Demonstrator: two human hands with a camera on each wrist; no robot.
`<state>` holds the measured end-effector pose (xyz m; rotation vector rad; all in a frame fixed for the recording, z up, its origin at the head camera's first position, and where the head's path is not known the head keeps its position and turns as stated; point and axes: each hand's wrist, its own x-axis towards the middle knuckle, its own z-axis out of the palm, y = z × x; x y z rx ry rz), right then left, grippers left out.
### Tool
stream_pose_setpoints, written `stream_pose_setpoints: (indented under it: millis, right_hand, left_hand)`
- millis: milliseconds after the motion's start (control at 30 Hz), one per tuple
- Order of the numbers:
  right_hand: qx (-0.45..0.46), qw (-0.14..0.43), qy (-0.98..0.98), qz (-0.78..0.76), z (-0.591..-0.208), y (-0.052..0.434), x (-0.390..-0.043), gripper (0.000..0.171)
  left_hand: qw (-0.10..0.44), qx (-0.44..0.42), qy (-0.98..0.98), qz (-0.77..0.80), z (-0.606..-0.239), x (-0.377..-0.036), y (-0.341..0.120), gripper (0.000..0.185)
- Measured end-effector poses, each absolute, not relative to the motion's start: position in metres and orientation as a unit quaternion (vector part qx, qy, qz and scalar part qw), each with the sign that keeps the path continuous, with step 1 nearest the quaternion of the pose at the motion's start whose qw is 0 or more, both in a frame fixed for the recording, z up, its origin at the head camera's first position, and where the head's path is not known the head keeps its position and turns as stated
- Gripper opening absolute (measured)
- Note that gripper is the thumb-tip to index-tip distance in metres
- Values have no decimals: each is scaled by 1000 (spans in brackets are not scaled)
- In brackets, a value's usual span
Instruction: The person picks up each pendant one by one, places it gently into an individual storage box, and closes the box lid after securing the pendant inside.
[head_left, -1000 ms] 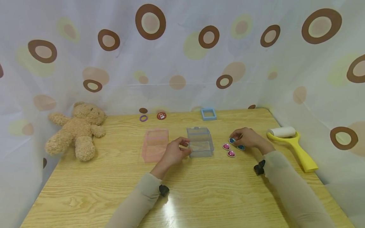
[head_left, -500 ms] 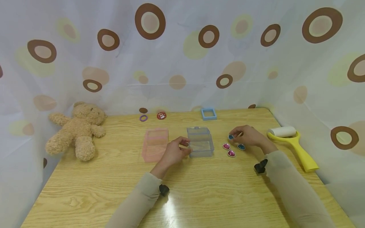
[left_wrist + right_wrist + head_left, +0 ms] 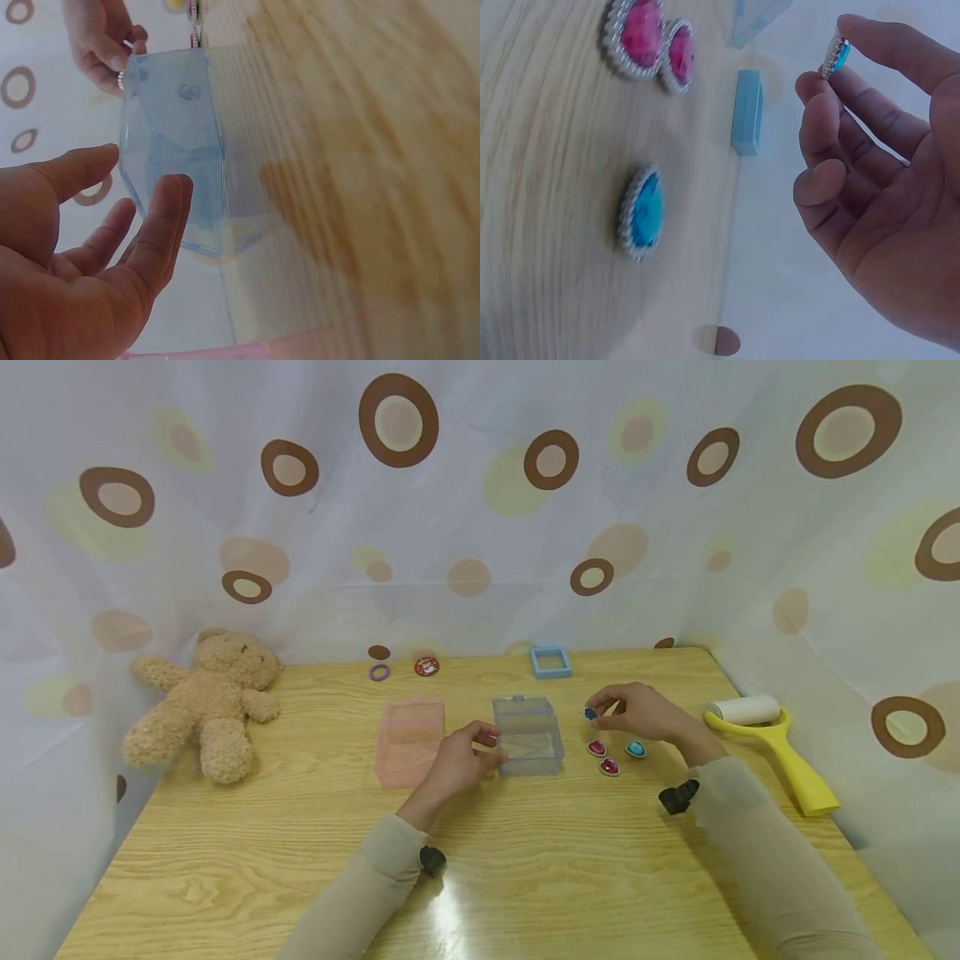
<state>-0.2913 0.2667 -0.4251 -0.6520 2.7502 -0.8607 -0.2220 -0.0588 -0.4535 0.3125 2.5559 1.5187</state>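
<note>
My right hand (image 3: 637, 710) pinches a blue gem (image 3: 837, 55) with a silver beaded rim between thumb and fingertip, lifted off the table. Below it on the table lie another blue gem (image 3: 642, 213) and two pink heart-shaped gems (image 3: 597, 748) (image 3: 610, 767). My left hand (image 3: 467, 760) is held at the left side of the clear blue plastic box (image 3: 528, 745), fingers relaxed and thumb apart, with fingertips right at its wall in the left wrist view. That box stands with its lid raised at the back. A clear pink box (image 3: 409, 743) stands left of it, partly behind the left hand.
A teddy bear (image 3: 206, 706) lies at the left. Along the back edge are a purple ring (image 3: 379, 672), a red round badge (image 3: 427, 667) and a light blue square frame (image 3: 551, 662). A yellow-handled lint roller (image 3: 783, 747) lies at the right.
My right hand has lifted one blue gem from beside the others and carried it left, towards the blue box. The left hand has stayed in place.
</note>
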Motion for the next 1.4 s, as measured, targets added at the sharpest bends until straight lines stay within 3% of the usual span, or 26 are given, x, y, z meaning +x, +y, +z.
stream_pose_setpoints:
  millis: [400, 1400]
  right_hand:
    - [-252, 88, 915, -302, -422, 239, -289, 31]
    - [-300, 142, 903, -273, -442, 184, -288, 26]
  left_hand:
    - [83, 106, 854, 503, -455, -223, -59, 38]
    - [81, 100, 862, 490, -453, -225, -58, 39]
